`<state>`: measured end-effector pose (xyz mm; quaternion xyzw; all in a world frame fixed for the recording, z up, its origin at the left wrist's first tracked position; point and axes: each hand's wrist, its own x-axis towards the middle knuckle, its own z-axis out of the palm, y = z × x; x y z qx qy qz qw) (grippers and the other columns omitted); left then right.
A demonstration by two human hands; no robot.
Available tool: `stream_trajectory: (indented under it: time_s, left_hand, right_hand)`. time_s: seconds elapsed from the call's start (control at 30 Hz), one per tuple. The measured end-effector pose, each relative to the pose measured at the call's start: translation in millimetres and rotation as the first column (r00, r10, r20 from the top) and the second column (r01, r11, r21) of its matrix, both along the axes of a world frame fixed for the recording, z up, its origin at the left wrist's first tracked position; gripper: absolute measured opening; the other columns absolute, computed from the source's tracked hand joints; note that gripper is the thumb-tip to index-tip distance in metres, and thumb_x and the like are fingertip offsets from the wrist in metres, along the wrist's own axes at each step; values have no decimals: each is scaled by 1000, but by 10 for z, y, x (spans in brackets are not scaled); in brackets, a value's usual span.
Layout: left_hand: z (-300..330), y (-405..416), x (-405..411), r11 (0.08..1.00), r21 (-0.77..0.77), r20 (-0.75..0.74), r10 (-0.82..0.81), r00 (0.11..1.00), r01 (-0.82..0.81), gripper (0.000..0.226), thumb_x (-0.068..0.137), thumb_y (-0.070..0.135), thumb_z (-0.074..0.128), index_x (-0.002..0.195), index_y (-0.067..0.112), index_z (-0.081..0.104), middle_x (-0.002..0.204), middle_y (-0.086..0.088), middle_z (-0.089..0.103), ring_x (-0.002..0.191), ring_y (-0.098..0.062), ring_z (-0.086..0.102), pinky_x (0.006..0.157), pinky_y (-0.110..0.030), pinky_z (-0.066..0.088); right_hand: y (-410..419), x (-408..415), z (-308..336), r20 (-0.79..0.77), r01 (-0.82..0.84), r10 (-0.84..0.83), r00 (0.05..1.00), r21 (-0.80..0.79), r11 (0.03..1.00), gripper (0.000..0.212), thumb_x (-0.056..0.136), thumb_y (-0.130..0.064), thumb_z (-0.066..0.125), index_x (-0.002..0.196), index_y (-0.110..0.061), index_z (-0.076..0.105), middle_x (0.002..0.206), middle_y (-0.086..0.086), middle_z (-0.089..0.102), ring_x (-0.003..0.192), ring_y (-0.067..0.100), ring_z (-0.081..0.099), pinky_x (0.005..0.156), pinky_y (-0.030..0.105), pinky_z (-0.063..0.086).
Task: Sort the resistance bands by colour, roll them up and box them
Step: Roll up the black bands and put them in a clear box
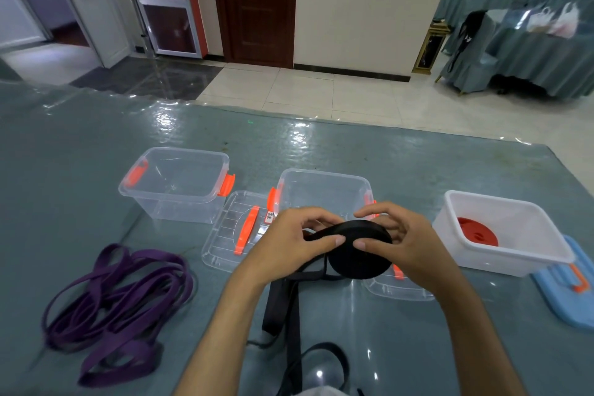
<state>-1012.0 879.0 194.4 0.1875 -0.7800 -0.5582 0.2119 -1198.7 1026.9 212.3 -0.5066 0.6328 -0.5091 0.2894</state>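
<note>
Loose tail of black flat rubber band (291, 325) trailing toward camera over surface (418, 170). Left hand (289, 243) and right hand (398, 241) both pinching black coil (360, 254), hovering before middle clear box (324, 190). Risk, judging: grip slackening, coil springing open; tail snagging.

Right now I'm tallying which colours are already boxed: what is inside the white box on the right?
The white box holds one rolled red band lying flat on its floor. The near wall hides part of the floor, so anything tucked against it cannot be seen.
</note>
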Motion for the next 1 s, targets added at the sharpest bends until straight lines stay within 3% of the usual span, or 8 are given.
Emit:
stream_trajectory:
  time_s: [0.23, 0.4, 0.6, 0.77, 0.9, 1.0]
  left_hand:
    - [-10, -4, -8, 1000, 6, 11, 23, 1000, -23, 24, 84, 22, 89, 104, 30, 80, 99, 13, 80, 97, -9, 76, 92, -26, 59]
    - [-9, -29, 19, 999, 15, 11, 35, 999, -35, 24, 82, 27, 90, 103, 34, 80, 100, 15, 80, 99, -6, 75, 89, -18, 56]
    - [-22, 26, -33, 999, 0, -8, 38, 999, -38, 29, 80, 22, 92, 104, 35, 79, 100, 16, 80, 98, -5, 75, 89, -15, 54]
    - [-17, 45, -54, 998, -19, -57, 62, 996, -64, 47, 78, 28, 94, 119, 39, 73, 93, 7, 79, 94, -13, 77, 95, -20, 53]
    - [-18, 44, -53, 997, -10, -83, 79, 993, -81, 38, 76, 23, 94, 103, 34, 69, 86, 5, 79, 84, -12, 76, 91, -22, 55]
    - [-19, 64, -35, 998, 7, -91, 69, 993, -69, 32, 76, 21, 95, 96, 29, 70, 88, 7, 79, 87, -11, 77, 88, -19, 54]
  right_hand:
    - [1, -2, -12, 34, -12, 11, 999, 15, 1000, 37, 83, -17, 86, 111, -36, 71, 93, 3, 82, 84, 21, 80, 73, 25, 62]
    - [4, -12, 13, 66, -28, 26, 997, 28, 999, 22, 93, -27, 68, 112, -22, 77, 102, -5, 82, 99, 11, 77, 84, 15, 56]
    - [-26, -14, 17, 103, -12, 9, 995, 29, 999, 24, 92, -21, 68, 113, -16, 78, 103, -5, 82, 100, 10, 77, 85, 14, 55]
    - [-11, -16, 34, 78, -17, 19, 997, -21, 1000, 23, 97, -13, 66, 115, -19, 79, 107, -3, 81, 106, 12, 75, 90, 16, 54]
    - [13, -20, 31, 64, -51, 51, 997, -8, 999, 28, 95, -6, 71, 109, -29, 81, 107, -2, 81, 104, 14, 75, 90, 18, 56]
    - [30, -20, 23, 95, -106, 106, 990, -1, 994, 32, 86, -5, 80, 109, -28, 79, 108, 2, 80, 103, 19, 77, 89, 22, 58]
